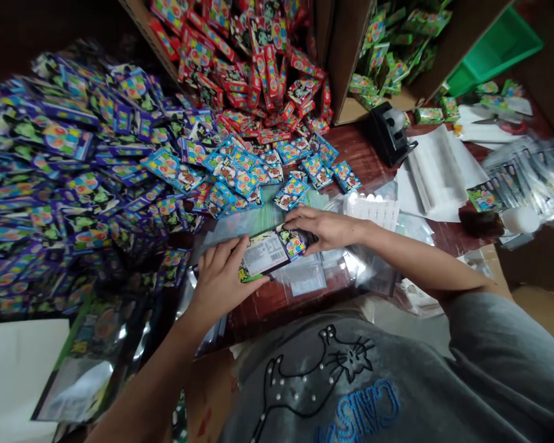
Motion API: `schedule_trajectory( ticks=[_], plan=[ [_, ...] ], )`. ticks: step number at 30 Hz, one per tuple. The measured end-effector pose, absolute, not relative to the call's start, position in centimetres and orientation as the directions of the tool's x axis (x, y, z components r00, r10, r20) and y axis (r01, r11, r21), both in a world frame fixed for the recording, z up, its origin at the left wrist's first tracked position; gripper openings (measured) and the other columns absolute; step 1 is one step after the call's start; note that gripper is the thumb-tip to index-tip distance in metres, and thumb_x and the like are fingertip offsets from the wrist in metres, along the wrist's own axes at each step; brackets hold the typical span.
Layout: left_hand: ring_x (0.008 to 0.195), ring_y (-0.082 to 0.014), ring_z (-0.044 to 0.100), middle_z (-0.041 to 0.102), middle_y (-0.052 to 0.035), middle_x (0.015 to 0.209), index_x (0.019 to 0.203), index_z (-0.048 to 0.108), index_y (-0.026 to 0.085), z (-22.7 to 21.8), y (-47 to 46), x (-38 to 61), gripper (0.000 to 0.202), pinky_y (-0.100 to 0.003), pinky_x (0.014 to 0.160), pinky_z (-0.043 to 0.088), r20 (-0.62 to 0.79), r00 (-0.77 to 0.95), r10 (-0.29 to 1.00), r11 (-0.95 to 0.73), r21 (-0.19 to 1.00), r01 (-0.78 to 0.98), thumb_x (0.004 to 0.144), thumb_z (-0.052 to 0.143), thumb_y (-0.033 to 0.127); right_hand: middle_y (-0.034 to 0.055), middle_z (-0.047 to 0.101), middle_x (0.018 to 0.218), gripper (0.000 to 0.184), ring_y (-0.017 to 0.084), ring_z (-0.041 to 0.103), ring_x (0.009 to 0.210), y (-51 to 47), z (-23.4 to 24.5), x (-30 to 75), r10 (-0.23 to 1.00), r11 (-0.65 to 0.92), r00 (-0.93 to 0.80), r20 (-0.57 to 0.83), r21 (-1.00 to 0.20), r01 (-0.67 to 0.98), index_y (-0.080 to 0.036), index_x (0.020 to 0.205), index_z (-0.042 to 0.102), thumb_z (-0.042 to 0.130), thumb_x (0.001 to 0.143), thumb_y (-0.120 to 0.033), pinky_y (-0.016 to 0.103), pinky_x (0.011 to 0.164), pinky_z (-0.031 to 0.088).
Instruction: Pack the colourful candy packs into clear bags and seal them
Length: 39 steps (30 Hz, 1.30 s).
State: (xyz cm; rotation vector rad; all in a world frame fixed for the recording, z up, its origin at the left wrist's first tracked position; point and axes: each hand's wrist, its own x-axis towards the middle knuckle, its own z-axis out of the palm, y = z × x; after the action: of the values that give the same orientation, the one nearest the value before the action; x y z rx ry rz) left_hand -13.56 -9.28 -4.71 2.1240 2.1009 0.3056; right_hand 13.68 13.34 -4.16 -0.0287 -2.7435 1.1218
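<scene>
My left hand [221,277] grips the near end of a flat printed pouch [265,253] with a white barcode label. My right hand [323,227] is closed on a small colourful packet [293,241] at the pouch's far end, where it seems to sit in the opening. Both hands rest over clear plastic sleeves [305,280] on the reddish wooden table [364,151]. A few loose blue packets [290,194] lie just beyond my fingers.
A large heap of purple packets [60,178] fills the left. Red packets [253,55] spill from a cardboard box; green ones [392,43] sit in another. A black dispenser [390,132], white sheets [436,172], filled pouches [521,175] and a green tray [493,49] lie right.
</scene>
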Motion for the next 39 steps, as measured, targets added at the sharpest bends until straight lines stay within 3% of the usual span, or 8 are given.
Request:
schedule_trajectory(
  ticks=[7, 13, 17, 20, 25, 30, 34, 39],
  plan=[
    [0.128, -0.0443, 0.063, 0.069, -0.0219, 0.144, 0.158, 0.058, 0.016, -4.0, -8.3, -13.0, 0.087, -0.052, 0.108, 0.046, 0.066, -0.042, 0.997, 0.028, 0.197, 0.980, 0.086, 0.080, 0.061, 0.0206, 0.055, 0.152, 0.068, 0.034, 0.054, 0.147, 14.2, -3.1, 14.4, 0.160, 0.759, -0.973, 0.164, -0.651, 0.015, -0.015, 0.151, 0.056, 0.086, 0.094, -0.038, 0.057, 0.123, 0.051],
    [0.126, -0.0432, 0.065, 0.069, -0.0220, 0.141, 0.162, 0.051, 0.018, -3.9, -6.9, -12.3, 0.085, -0.053, 0.106, 0.048, 0.155, -0.052, 0.987, 0.025, 0.173, 0.985, 0.092, 0.074, 0.059, 0.0243, 0.058, 0.143, 0.062, 0.036, 0.056, 0.140, 12.7, -2.4, 15.2, 0.282, 0.796, -0.926, 0.249, -0.600, 0.081, -0.008, 0.145, 0.060, 0.083, 0.095, -0.037, 0.058, 0.122, 0.052],
    [0.124, -0.0390, 0.066, 0.070, -0.0191, 0.140, 0.163, 0.050, 0.021, -3.8, -5.9, -12.7, 0.084, -0.049, 0.108, 0.048, 0.141, 0.142, 0.980, -0.166, 0.178, 0.970, 0.090, 0.080, 0.050, 0.0229, 0.058, 0.144, 0.065, 0.032, 0.058, 0.139, 12.9, -2.9, 16.0, 0.144, 0.763, -0.955, 0.258, -0.644, -0.059, -0.010, 0.146, 0.057, 0.084, 0.095, -0.040, 0.050, 0.118, 0.056],
    [0.128, -0.0383, 0.065, 0.068, -0.0170, 0.143, 0.167, 0.045, 0.023, -3.4, -5.3, -13.1, 0.090, -0.048, 0.111, 0.047, 0.114, 0.197, 0.974, -0.219, 0.232, 0.948, 0.089, 0.080, 0.049, 0.0221, 0.058, 0.145, 0.069, 0.031, 0.057, 0.141, 14.1, -3.2, 17.0, 0.156, 0.710, -0.949, 0.274, -0.699, -0.085, -0.012, 0.148, 0.054, 0.084, 0.095, -0.046, 0.047, 0.119, 0.056],
    [0.131, -0.0395, 0.064, 0.067, -0.0163, 0.145, 0.166, 0.046, 0.025, -2.8, -4.8, -12.5, 0.088, -0.053, 0.116, 0.046, 0.059, 0.113, 0.992, -0.125, 0.276, 0.953, 0.090, 0.078, 0.054, 0.0210, 0.055, 0.147, 0.068, 0.031, 0.056, 0.144, 15.6, -2.5, 18.3, 0.240, 0.708, -0.934, 0.266, -0.706, -0.020, -0.014, 0.148, 0.052, 0.081, 0.098, -0.050, 0.049, 0.121, 0.054],
    [0.134, -0.0444, 0.062, 0.066, -0.0211, 0.143, 0.166, 0.046, 0.021, -2.4, -4.5, -11.1, 0.088, -0.060, 0.118, 0.044, 0.096, -0.005, 0.995, -0.019, 0.249, 0.968, 0.093, 0.076, 0.059, 0.0232, 0.056, 0.146, 0.060, 0.034, 0.054, 0.144, 14.5, -1.5, 18.5, 0.287, 0.762, -0.919, 0.269, -0.645, 0.049, -0.010, 0.145, 0.056, 0.079, 0.099, -0.042, 0.056, 0.129, 0.046],
    [0.136, -0.0438, 0.061, 0.065, -0.0206, 0.145, 0.168, 0.044, 0.023, -1.8, -4.1, -10.7, 0.088, -0.060, 0.120, 0.044, 0.132, -0.004, 0.991, -0.031, 0.263, 0.964, 0.094, 0.076, 0.058, 0.0214, 0.057, 0.143, 0.065, 0.035, 0.057, 0.138, 14.5, -1.6, 18.5, 0.361, 0.737, -0.885, 0.294, -0.671, 0.078, -0.013, 0.144, 0.056, 0.081, 0.097, -0.050, 0.056, 0.119, 0.055],
    [0.139, -0.0454, 0.059, 0.062, -0.0221, 0.147, 0.167, 0.045, 0.021, -1.1, -3.8, -10.1, 0.089, -0.061, 0.122, 0.043, 0.155, -0.047, 0.987, 0.007, 0.252, 0.968, 0.093, 0.077, 0.059, 0.0196, 0.055, 0.143, 0.073, 0.035, 0.057, 0.136, 14.5, -1.9, 18.3, 0.477, 0.705, -0.816, 0.326, -0.696, 0.134, -0.016, 0.146, 0.055, 0.083, 0.093, -0.058, 0.059, 0.119, 0.054]
  ],
)
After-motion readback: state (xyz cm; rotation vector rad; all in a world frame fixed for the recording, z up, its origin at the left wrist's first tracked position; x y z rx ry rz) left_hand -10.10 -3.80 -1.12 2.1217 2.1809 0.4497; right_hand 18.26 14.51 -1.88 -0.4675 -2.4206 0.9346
